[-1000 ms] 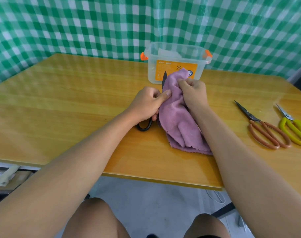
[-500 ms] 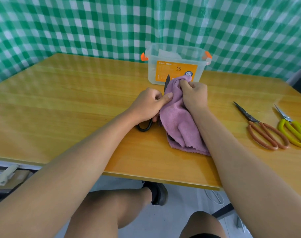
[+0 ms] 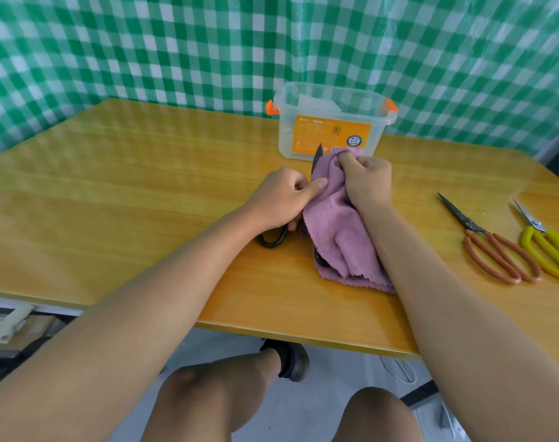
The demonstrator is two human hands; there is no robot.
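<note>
A pair of black scissors (image 3: 273, 240) lies on the yellow wooden table (image 3: 144, 199), mostly hidden; one handle loop and the blade tip near the box show. My left hand (image 3: 283, 199) grips the scissors by the handle, thumb pressed on the purple cloth (image 3: 342, 231). My right hand (image 3: 367, 181) clutches the top of the cloth in a fist, wrapped round the blades. The cloth's lower part lies bunched on the table under my right forearm.
A clear plastic box (image 3: 330, 122) with orange clips and an orange label stands just behind the hands. Brown-handled scissors (image 3: 491, 247) and yellow-handled scissors (image 3: 549, 247) lie at the right. A green checked curtain hangs behind. My knees show below the table's front edge.
My right hand with the cloth has slid a little toward the blade tip. One leg has stretched out under the table, showing a black shoe.
</note>
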